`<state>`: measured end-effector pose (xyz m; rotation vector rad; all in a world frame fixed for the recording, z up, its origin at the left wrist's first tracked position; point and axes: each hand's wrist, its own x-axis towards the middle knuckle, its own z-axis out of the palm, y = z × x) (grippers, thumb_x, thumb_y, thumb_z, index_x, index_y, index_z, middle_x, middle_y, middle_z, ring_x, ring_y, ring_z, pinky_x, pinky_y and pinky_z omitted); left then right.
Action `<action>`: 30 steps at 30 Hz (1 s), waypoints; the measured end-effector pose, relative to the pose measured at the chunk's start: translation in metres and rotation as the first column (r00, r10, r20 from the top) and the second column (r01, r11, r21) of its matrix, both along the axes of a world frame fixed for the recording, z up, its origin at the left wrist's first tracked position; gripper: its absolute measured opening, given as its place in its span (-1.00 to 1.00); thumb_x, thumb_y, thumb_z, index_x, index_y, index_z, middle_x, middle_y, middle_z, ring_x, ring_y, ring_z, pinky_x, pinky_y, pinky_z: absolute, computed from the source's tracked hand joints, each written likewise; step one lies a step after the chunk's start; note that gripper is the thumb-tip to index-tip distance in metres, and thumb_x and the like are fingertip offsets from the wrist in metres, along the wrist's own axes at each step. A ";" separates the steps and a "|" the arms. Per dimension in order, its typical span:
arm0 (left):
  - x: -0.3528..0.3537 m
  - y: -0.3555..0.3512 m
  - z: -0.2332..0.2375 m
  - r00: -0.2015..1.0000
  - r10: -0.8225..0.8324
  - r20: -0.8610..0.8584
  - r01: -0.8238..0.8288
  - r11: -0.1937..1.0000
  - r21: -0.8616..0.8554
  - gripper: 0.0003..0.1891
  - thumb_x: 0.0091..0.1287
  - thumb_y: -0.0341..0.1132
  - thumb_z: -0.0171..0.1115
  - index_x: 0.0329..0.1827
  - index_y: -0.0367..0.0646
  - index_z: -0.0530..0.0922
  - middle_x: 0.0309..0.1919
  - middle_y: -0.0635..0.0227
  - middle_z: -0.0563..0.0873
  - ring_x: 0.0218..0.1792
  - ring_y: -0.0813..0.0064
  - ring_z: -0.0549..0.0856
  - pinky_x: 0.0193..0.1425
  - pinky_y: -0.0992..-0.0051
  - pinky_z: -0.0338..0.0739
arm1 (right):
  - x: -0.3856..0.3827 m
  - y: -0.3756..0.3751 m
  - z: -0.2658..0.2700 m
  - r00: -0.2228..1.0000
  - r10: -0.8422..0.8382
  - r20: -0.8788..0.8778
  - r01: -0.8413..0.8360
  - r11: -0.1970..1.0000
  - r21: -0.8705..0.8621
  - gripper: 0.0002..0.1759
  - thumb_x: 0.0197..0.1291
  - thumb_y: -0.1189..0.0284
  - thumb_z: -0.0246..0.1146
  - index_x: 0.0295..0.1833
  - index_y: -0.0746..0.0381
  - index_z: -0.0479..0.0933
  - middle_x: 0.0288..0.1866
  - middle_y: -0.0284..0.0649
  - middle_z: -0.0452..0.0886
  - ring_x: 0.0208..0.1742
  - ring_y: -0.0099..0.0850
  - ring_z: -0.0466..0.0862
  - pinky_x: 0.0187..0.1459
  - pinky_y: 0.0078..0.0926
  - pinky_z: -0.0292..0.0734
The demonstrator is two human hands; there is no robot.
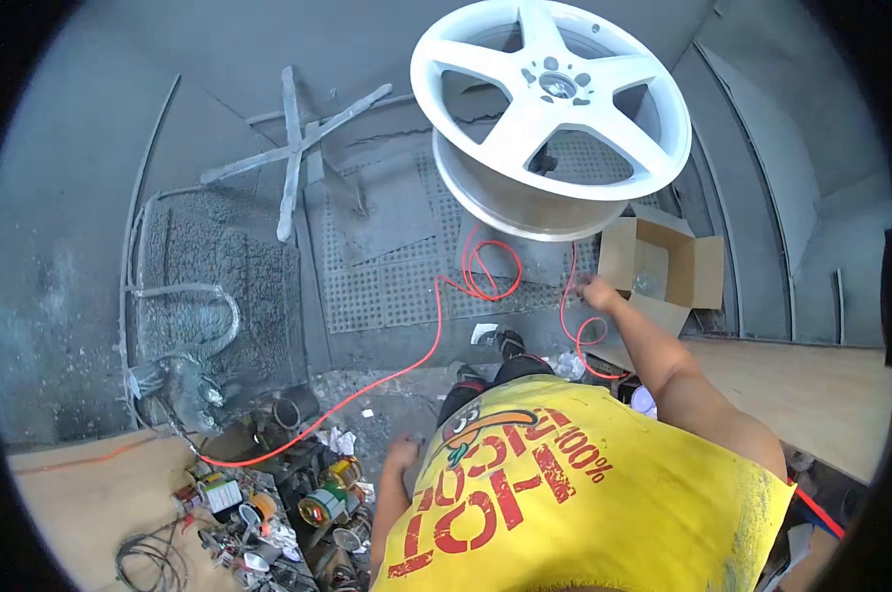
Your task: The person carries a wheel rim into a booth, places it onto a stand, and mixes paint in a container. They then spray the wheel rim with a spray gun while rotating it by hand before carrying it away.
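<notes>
A white five-spoke wheel rim [510, 61] stands raised at the upper right, above the grated floor. Below its lower edge, my right hand [596, 294] is beside the red hose [562, 308] and the open cardboard box [619, 255]; its fingers look curled, but what they hold, if anything, is too small to make out. My left hand [403, 454] hangs low by my side, near the yellow shirt [525, 474], its fingers mostly hidden and too small to read.
A grey cross-shaped stand [294, 148] is at the upper left. Cans and clutter [333, 493] lie at the lower left, near a coiled dark cable [150, 560]. The red hose crosses the floor. A wooden board [791, 390] is at the right.
</notes>
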<state>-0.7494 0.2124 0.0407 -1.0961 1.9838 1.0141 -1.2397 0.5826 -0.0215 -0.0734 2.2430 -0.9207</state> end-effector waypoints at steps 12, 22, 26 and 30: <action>-0.122 -0.075 -0.003 0.947 0.024 -0.319 0.002 0.997 0.079 -0.55 0.37 -0.10 0.25 0.22 -0.19 0.58 0.07 0.05 0.72 0.13 0.19 0.67 0.24 0.29 0.50 | 0.131 0.053 0.010 0.998 -0.051 0.042 0.034 0.944 0.329 -0.44 0.34 -0.05 0.21 -0.16 0.31 0.68 -0.34 -0.13 0.70 -0.35 -0.34 0.64 -0.21 -0.27 0.57; -0.347 -0.064 0.091 0.840 -0.096 -0.535 0.206 0.967 0.150 -0.45 0.48 0.05 0.09 0.32 -0.20 0.50 0.22 -0.02 0.62 0.28 0.15 0.56 0.37 0.29 0.39 | -0.107 0.022 0.073 0.527 -0.777 0.345 0.828 0.378 -0.414 -0.23 0.36 -0.25 0.00 0.27 0.23 0.45 0.13 -0.15 0.60 0.02 -0.29 0.62 0.12 -0.30 0.50; -0.450 -0.061 0.071 0.781 0.112 -0.614 -0.100 0.993 0.054 -0.35 0.53 0.09 -0.05 0.42 -0.31 0.38 0.38 -0.06 0.47 0.42 0.14 0.42 0.49 0.33 0.22 | -0.177 0.003 0.134 0.468 -0.767 0.440 0.788 0.136 -0.601 -0.22 0.34 -0.15 0.10 0.36 0.29 0.37 0.23 -0.14 0.52 0.16 -0.28 0.56 0.25 -0.28 0.43; -0.548 -0.103 -0.013 0.593 0.542 -0.596 -0.241 0.825 0.511 -0.27 0.54 0.19 -0.16 0.41 -0.34 0.38 0.37 -0.05 0.47 0.41 0.21 0.44 0.47 0.29 0.25 | -0.188 0.037 0.116 0.426 -0.738 0.524 0.812 0.058 -0.580 -0.26 0.33 -0.10 0.10 0.36 0.29 0.36 0.20 -0.16 0.50 0.13 -0.29 0.55 0.21 -0.29 0.44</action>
